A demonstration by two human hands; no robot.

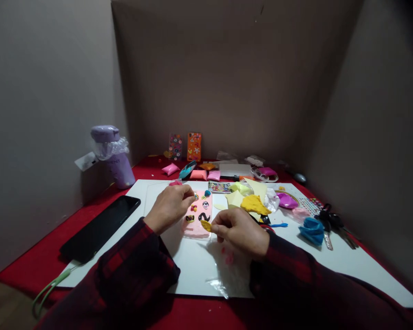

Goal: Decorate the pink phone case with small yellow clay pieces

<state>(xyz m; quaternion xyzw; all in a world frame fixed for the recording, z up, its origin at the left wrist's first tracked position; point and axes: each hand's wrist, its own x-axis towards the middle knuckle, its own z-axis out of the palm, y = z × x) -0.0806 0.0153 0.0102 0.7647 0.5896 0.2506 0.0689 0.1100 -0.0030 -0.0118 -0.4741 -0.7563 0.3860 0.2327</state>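
In the middle of the white board lies a pink clay-covered phone case point(197, 229) with small coloured decorations and a black curved clay shape. My right hand point(242, 231) pinches a flat yellow leaf-shaped clay piece point(205, 225) between thumb and fingertips, over the case's lower right side. The piece's tip overlaps the black shape in view; whether they touch I cannot tell. My left hand point(170, 206) is at the case's upper left with thumb and fingers drawn together. What its fingertips hold, if anything, is hidden.
Yellow clay point(255, 205), a blue crumpled packet point(311, 230) and scissors point(326, 224) are on the right. A large black phone point(99, 227) and purple bottle point(115, 160) stand left. Two decorated cases point(194, 146) lean at the back. Clear plastic point(227, 270) lies in front.
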